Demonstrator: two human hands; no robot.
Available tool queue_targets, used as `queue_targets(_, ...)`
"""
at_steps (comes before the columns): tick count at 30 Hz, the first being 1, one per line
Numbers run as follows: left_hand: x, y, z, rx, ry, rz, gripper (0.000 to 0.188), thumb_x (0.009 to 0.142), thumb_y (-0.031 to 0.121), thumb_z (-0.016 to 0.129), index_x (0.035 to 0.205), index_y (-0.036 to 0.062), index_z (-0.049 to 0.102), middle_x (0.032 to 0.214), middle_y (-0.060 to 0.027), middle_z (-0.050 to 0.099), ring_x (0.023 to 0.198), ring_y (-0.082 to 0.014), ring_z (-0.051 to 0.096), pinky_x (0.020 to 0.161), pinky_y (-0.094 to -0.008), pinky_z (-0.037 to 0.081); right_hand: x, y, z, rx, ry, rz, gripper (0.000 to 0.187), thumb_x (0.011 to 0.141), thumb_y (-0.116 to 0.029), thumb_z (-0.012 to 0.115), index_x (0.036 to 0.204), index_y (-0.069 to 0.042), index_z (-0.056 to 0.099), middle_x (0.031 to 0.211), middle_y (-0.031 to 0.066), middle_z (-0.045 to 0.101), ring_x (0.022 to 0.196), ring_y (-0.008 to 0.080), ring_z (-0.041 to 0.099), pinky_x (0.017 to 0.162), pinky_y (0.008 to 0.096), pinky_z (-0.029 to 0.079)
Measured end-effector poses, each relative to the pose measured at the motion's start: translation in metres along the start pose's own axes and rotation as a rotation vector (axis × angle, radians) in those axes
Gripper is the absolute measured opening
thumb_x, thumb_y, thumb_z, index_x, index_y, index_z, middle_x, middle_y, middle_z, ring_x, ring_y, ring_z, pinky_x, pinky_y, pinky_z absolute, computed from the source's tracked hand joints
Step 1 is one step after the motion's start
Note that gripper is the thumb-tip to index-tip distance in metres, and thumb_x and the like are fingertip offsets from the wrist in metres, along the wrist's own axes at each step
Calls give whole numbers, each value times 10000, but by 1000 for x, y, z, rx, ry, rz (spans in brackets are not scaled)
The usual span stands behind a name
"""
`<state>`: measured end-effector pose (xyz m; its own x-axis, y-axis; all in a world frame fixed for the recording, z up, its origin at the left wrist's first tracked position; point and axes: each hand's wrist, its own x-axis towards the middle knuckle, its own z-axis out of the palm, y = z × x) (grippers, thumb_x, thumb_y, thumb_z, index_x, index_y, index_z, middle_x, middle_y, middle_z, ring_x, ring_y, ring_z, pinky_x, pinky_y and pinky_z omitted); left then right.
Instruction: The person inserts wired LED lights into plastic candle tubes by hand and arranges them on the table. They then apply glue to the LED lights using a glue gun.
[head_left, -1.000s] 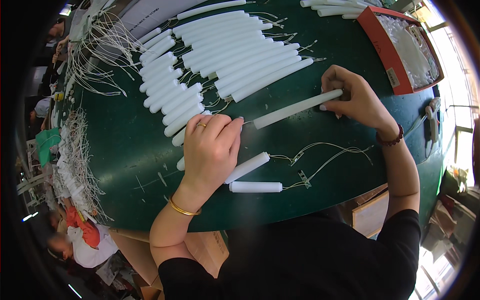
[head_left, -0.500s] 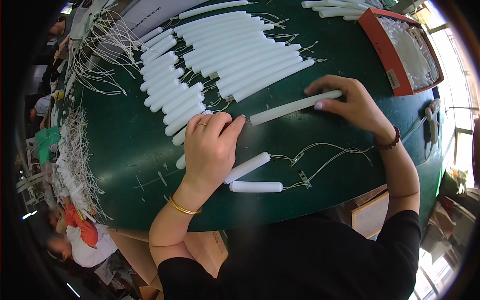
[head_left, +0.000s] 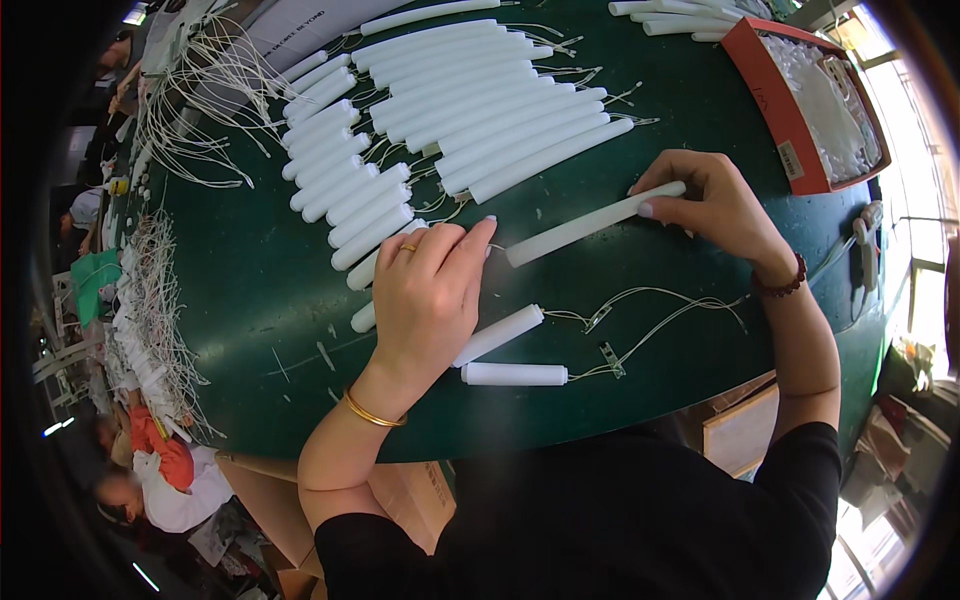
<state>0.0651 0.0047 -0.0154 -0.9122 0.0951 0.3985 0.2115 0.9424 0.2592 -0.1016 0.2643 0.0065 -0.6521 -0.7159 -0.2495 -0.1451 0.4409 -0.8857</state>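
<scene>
My right hand [head_left: 712, 205] pinches the far right end of a long white tube [head_left: 580, 228], which slants above the green table. A thin pale wire [head_left: 497, 248] runs from the tube's left end to the fingertips of my left hand [head_left: 430, 290], where the fingers are bent around it; their inner side is hidden. Partly behind my left hand is a short white tube [head_left: 364, 318]. Nearer me, two more short tubes, an upper [head_left: 502, 334] and a lower one [head_left: 515, 375], trail wires with small metal-like tabs [head_left: 612, 360].
Several long white tubes [head_left: 500, 105] lie in a slanted row at the back, joined by wires to shorter tubes [head_left: 350, 205]. A red box [head_left: 765, 120] with clear plastic pieces stands at right, near a white tool [head_left: 866, 245]. Wire bundles [head_left: 150, 310] lie along the left edge.
The long tube's left end has dipped slightly, away from the row of tubes. My right fingers have closed in on its right end. My left index finger has lifted a little.
</scene>
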Motion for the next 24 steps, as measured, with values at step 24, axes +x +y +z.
queue_targets(24,5,-8,-25,-139,12,75,190,726,55,812,881,56,701,890,-37,653,786,-233,625,767,-338,477,4,16,1,-216,66,-365,215,854,-84,758,1068,-72,770,758,37,610,607,96,483,531,247,360)
